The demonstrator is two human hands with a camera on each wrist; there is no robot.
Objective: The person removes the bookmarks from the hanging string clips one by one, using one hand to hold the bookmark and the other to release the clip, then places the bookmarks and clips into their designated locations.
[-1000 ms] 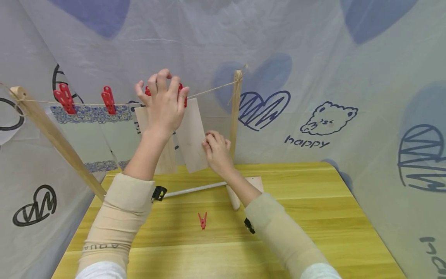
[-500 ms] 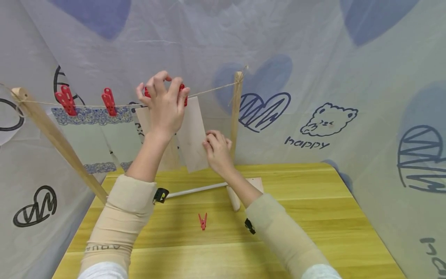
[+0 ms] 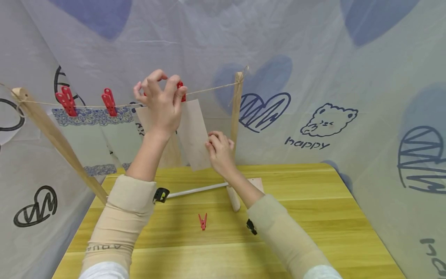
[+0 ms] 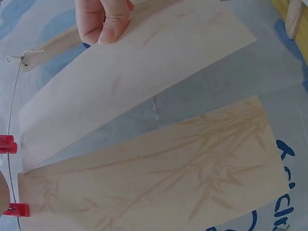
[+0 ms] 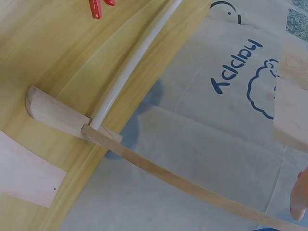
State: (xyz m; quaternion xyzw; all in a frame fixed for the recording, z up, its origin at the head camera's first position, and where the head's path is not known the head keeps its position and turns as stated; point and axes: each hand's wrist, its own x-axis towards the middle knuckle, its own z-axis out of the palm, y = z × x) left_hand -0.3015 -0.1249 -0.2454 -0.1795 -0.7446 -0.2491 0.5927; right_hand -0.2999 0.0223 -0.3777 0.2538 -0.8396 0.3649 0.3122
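Type of place: tabletop workstation screened by sheeting; the wider building cannot be determined. Pale sheeting, printed with hearts and a bear, covers the background. A wood-grain table occupies the lower centre. String spans wooden posts at left and centre.

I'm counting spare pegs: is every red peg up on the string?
No, one red peg lies on the wooden table.

A string spans the left post and right post before you. Two cards hang at its left; rightward, one panel hangs behind your left hand, then another sheet, its right edge at your right hand. On the desk, a clothespin lies before the rod.
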